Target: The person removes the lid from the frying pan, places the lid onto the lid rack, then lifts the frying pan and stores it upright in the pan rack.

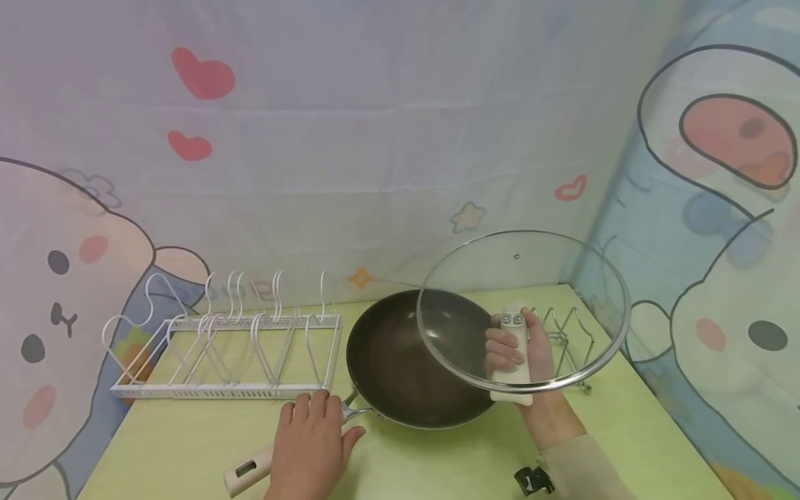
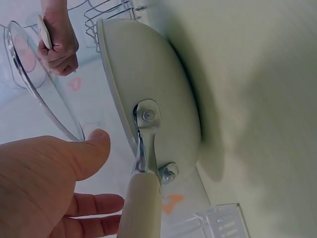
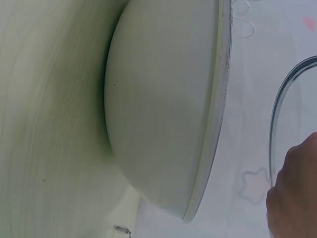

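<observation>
A wok [image 1: 406, 368] with a dark inside and a pale outer wall [image 2: 153, 69] rests upright on the table. Its cream handle [image 1: 248, 472] points toward the front left. Over this handle lies my left hand [image 1: 309, 444], thumb held out to the side; in the left wrist view its fingers [image 2: 96, 204] extend fairly straight beside the handle, not wrapped round it. My right hand [image 1: 539, 364] grips the white handle [image 1: 514, 347] of a clear glass lid [image 1: 562, 278]. The lid is tilted up, raised above the wok's right side, its metal rim apart from the wok in the left wrist view.
A white wire rack [image 1: 225, 392] with several upright loops stands to the wok's left. Behind the lid, at the right, is a small metal wire stand [image 1: 571, 340]. A black clip [image 1: 533, 480] is by the right sleeve. Cartoon-printed cloth [image 1: 375, 139] hangs behind the table.
</observation>
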`<state>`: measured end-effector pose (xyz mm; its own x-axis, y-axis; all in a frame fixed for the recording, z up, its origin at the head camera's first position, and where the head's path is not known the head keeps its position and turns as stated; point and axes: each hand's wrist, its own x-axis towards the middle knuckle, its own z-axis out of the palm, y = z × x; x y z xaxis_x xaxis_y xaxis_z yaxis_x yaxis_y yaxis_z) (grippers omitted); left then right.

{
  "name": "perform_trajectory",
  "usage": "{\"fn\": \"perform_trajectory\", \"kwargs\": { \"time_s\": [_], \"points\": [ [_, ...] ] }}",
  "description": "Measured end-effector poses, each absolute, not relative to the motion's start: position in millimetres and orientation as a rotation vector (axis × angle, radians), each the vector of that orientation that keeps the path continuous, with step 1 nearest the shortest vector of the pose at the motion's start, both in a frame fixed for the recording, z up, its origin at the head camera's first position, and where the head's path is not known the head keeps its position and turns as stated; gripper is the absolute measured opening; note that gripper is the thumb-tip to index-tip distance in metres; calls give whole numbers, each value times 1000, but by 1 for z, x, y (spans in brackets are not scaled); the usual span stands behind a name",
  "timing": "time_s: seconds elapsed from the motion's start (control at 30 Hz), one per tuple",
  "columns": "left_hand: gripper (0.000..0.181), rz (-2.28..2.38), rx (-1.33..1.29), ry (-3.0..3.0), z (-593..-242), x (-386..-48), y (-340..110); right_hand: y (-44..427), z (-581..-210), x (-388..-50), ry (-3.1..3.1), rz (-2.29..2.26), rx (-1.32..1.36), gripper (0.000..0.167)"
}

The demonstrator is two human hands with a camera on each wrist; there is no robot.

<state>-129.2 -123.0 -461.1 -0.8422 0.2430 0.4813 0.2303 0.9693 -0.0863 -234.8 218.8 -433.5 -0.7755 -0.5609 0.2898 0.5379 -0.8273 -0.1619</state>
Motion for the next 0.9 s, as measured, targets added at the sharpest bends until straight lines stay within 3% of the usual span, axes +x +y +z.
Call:
{"fn": "perform_trajectory", "kwargs": {
  "time_s": [0.43,0.9],
  "points": [
    [42,-186,-484,-2487,-457,-136,-108,236,-424,-233,155,-2551,-385,63],
    [31,-339,-550,-2612,-450,-147,-87,262,-415,-232,94,-2546,-433,53]
  ]
}}
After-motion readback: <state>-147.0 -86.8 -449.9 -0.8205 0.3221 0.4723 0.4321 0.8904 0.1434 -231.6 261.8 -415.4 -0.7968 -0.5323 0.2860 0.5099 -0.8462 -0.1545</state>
